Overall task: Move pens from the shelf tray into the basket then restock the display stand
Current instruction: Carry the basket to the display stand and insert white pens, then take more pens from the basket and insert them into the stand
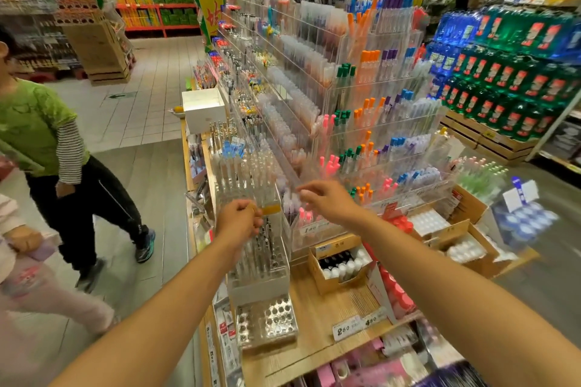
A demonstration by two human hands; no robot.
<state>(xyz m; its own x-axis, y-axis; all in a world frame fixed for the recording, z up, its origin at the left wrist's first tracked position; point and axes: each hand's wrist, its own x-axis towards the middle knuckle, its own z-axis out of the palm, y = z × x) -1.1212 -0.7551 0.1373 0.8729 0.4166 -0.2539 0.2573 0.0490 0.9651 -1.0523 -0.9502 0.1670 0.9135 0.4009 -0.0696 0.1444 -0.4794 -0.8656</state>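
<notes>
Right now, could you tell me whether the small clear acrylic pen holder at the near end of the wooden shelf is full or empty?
Empty: the small clear acrylic pen holder shows only bare round holes, with no pens standing in them.

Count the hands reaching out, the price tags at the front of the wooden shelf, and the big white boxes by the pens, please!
Hands: 2 (left hand, right hand)
Price tags: 2
White box: 1
Total: 5
</notes>
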